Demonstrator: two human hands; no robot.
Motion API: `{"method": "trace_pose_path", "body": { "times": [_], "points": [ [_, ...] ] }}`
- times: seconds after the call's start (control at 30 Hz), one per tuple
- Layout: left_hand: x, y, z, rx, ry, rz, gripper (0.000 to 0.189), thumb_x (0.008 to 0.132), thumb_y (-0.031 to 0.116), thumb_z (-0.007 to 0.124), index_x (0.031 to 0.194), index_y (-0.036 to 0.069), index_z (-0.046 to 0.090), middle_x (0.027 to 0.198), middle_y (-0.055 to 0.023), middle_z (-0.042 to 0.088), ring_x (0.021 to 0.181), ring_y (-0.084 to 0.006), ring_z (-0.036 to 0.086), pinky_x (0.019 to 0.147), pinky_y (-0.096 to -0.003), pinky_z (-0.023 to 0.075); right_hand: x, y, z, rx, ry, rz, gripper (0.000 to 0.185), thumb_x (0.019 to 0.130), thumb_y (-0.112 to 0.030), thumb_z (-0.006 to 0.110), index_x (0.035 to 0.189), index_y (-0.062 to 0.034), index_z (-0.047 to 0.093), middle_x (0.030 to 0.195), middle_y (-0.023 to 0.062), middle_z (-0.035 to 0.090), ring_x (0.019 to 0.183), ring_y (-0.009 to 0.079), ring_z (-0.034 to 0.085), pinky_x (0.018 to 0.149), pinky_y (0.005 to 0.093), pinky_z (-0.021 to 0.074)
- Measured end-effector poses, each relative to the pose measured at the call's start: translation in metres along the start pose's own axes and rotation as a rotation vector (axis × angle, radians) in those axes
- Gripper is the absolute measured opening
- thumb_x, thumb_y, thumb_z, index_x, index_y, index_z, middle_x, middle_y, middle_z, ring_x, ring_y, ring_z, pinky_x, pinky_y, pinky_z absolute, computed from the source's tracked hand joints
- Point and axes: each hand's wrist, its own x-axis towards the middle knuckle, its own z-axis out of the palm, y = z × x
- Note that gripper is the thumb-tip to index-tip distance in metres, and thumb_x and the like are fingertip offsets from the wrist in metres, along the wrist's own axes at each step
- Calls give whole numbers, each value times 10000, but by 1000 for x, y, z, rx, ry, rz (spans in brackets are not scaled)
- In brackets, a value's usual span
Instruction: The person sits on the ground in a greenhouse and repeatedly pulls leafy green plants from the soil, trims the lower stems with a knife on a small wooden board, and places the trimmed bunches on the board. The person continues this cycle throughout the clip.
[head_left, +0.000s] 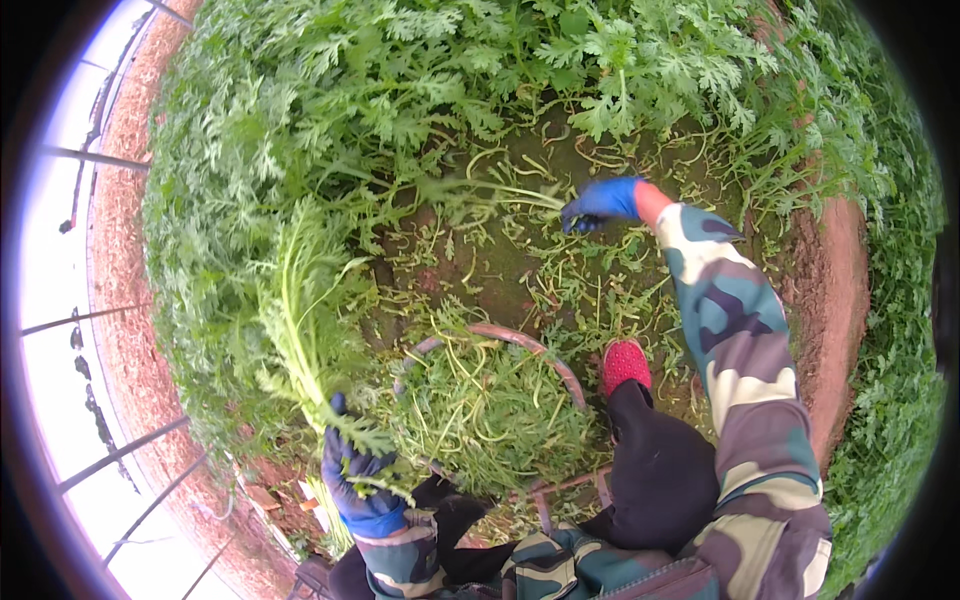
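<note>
My left hand (356, 476), in a blue and dark work glove, is closed around the stem ends of a bunch of leafy green plants (300, 352) at the lower left. Out over the bare soil, my right hand (600, 206), gloved the same way, grips the pale end of a leafy green stalk (525, 196), which points left and is blurred. Between my hands and nearer my body, a hooped basket (525, 339) is heaped with cut greens and stems (487, 412).
Dense leafy plants (420, 82) stand ahead and at both sides. Trimmed stems and leaves litter the soil (495, 255). My red shoe (627, 364) is right of the basket. A bundle of pale stems (328, 510) lies at the lower left. An earth ridge (832, 300) runs along the right.
</note>
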Motion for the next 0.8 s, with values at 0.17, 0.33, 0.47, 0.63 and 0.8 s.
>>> {"method": "trace_pose_path", "body": {
  "times": [0.17, 0.33, 0.47, 0.63, 0.8],
  "points": [
    [0, -55, 9, 265, 80, -142, 301, 892, 178, 587, 1141, 19, 534, 862, -65, 639, 698, -143, 610, 614, -274, 524, -139, -51, 123, 408, -296, -220, 342, 931, -370, 520, 966, -61, 663, 652, 3, 596, 498, 46, 476, 435, 190, 362],
    [-10, -86, -16, 271, -195, -304, 405, 885, 156, 603, 1242, -2, 495, 1116, -131, 621, 968, -165, 606, 788, -297, 539, -214, -80, 194, 205, -402, -203, 407, 944, -408, 473, 1029, -51, 649, 706, 29, 646, 508, 61, 527, 464, 212, 411],
    [-44, -94, 6, 223, -354, -154, 498, 878, 141, 603, 1324, 14, 422, 1260, -138, 538, 1113, -222, 553, 947, -366, 454, -228, -93, 225, -25, -438, -278, 380, 969, -370, 428, 988, -35, 604, 705, 47, 649, 520, 80, 546, 495, 237, 451],
    [-82, -70, 17, 205, -525, -53, 479, 870, 105, 592, 1305, -2, 423, 1184, -177, 567, 1002, -266, 605, 866, -367, 500, -251, -111, 256, -437, -338, -503, 342, 984, -326, 393, 1028, -8, 512, 729, 76, 661, 593, 126, 607, 560, 290, 512],
    [-80, -64, -17, 636, -357, 386, 411, 843, 54, 599, 1238, 13, 495, 1040, -127, 650, 879, -214, 637, 758, -300, 510, -281, -140, 285, -471, -107, -444, 557, 891, -358, 571, 1257, 14, 378, 1055, 190, 594, 716, 206, 644, 616, 308, 541]
  ]
}}
